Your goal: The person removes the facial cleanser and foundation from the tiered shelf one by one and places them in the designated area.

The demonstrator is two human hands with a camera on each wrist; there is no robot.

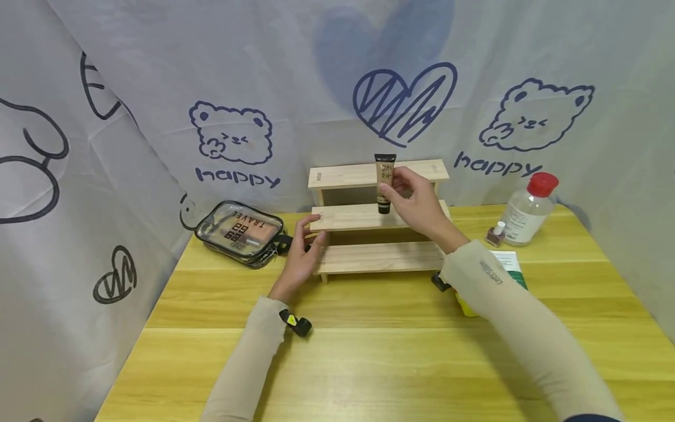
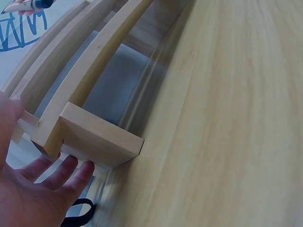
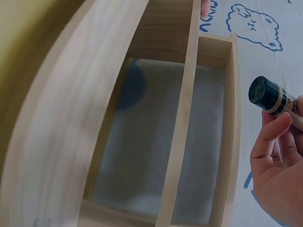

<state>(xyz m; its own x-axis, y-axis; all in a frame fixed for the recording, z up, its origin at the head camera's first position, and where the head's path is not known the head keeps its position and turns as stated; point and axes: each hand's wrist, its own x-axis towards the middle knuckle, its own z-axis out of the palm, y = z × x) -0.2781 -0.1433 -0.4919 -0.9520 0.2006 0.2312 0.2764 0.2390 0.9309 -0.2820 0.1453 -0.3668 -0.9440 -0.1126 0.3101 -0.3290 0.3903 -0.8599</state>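
Note:
My right hand (image 1: pixel 419 202) pinches a small gold tube (image 1: pixel 385 183) with black ends between thumb and fingers. It is upright, flat end up and black cap (image 3: pixel 264 92) down, over the middle board of a three-step wooden rack (image 1: pixel 379 258). Whether the cap touches that board cannot be told. At the rack's left end is my left hand (image 1: pixel 303 255); its fairly straight fingers (image 2: pixel 71 177) touch the wooden side, and the thumb lies near the board's front edge. The head view shows nothing standing on the boards.
Left of the rack lies a clear travel pouch (image 1: pixel 239 233). On the right stand a red-capped bottle (image 1: pixel 527 211) and a small dark nail polish bottle (image 1: pixel 495 234). A white and green packet (image 1: pixel 511 266) and something yellow (image 1: pixel 466 305) are partly behind my right sleeve. A printed curtain (image 1: pixel 316 88) hangs behind.

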